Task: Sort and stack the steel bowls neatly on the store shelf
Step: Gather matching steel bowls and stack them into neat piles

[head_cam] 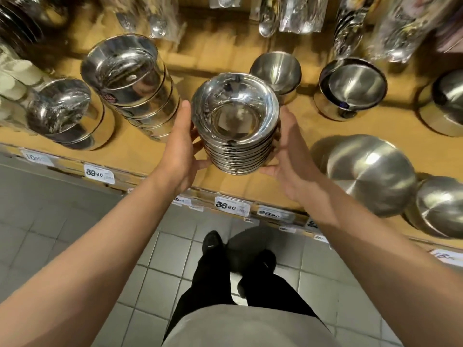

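A tall stack of several nested shiny steel bowls [235, 126] stands near the front of the wooden shelf [140, 151], open side up. My left hand [179, 151] grips its left side, thumb near the top rim and fingers curled round the lower bowls. Against the stack's right side lies my right hand [290, 156], thumb up along the rims and fingers cupped under the lower edge. I cannot tell whether the stack rests on the shelf or is lifted slightly.
Left of the stack stand a pile of straight-sided steel bowls [130, 81] and a lower one [67, 113]. Behind are brushed bowls [276, 71] [350, 88]. Upturned brushed bowls [368, 171] lie at the right. Price tags [231, 206] line the shelf edge. Packaged utensils hang at the back.
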`<action>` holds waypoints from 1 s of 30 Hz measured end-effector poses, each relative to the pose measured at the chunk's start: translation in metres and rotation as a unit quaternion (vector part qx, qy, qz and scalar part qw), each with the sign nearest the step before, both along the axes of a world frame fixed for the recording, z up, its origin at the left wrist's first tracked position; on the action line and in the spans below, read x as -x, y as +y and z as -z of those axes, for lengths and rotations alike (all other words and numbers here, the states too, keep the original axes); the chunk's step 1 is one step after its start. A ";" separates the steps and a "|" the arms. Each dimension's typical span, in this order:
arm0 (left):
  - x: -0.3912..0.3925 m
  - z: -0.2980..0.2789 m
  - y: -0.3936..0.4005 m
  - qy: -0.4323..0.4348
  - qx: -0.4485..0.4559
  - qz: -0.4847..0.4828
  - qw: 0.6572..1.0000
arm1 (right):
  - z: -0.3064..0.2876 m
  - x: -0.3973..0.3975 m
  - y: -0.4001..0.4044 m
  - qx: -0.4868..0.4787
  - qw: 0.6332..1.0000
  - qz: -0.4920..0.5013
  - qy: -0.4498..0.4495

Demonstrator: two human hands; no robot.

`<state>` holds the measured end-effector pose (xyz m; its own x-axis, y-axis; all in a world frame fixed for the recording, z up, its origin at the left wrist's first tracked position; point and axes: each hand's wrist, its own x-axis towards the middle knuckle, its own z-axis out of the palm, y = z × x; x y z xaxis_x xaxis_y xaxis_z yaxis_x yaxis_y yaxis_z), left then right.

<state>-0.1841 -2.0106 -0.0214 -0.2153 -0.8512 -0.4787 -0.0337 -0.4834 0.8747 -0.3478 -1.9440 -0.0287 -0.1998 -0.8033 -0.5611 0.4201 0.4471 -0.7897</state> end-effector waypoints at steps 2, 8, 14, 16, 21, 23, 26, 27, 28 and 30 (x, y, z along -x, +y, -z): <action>-0.001 -0.001 -0.005 -0.011 0.003 0.003 1.000 | 0.002 -0.005 0.001 0.002 1.000 0.015 -0.010; -0.007 0.000 -0.019 -0.024 0.001 0.044 0.999 | 0.000 -0.023 -0.001 0.012 0.997 0.082 -0.001; -0.011 -0.006 -0.010 -0.034 0.016 0.009 0.999 | -0.013 -0.013 0.011 -0.002 0.996 0.078 0.034; -0.016 -0.010 0.000 -0.133 0.096 -0.005 0.987 | -0.021 -0.003 0.023 -0.006 0.993 0.098 0.070; -0.011 -0.033 0.039 -0.222 0.300 -0.015 0.928 | -0.040 0.035 0.064 -0.001 0.964 0.184 0.190; 0.002 -0.040 0.050 -0.256 0.350 -0.003 0.901 | -0.047 0.051 0.080 0.009 0.957 0.194 0.217; 0.017 -0.042 0.048 -0.292 0.313 0.002 0.904 | -0.051 0.076 0.100 -0.002 0.952 0.201 0.230; 0.021 -0.040 0.046 -0.300 0.279 0.003 0.912 | -0.051 0.085 0.106 -0.008 0.951 0.203 0.231; 0.023 -0.038 0.043 -0.314 0.257 0.002 0.914 | -0.050 0.094 0.112 -0.011 0.951 0.206 0.229; 0.027 -0.034 0.037 -0.342 0.249 -0.015 0.906 | -0.048 0.109 0.119 -0.008 0.953 0.202 0.226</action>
